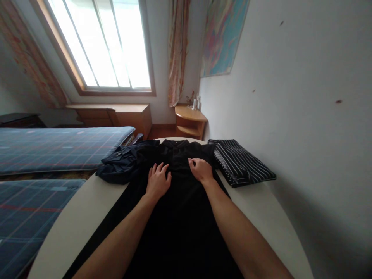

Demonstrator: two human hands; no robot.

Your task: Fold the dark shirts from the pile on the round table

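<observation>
A black shirt (180, 217) lies spread flat along a round white table (81, 217), its collar at the far end. My left hand (158, 181) rests flat on the shirt's chest area with fingers stretched out. My right hand (201, 169) presses on the shirt just right of the button line, its fingers curled down onto the fabric; whether it pinches the cloth I cannot tell.
A crumpled dark blue garment (119, 164) lies at the table's far left. A folded black striped garment (242, 162) sits at the far right by the wall. Plaid mattresses (52, 147) are to the left, a wooden nightstand (190, 122) beyond the table.
</observation>
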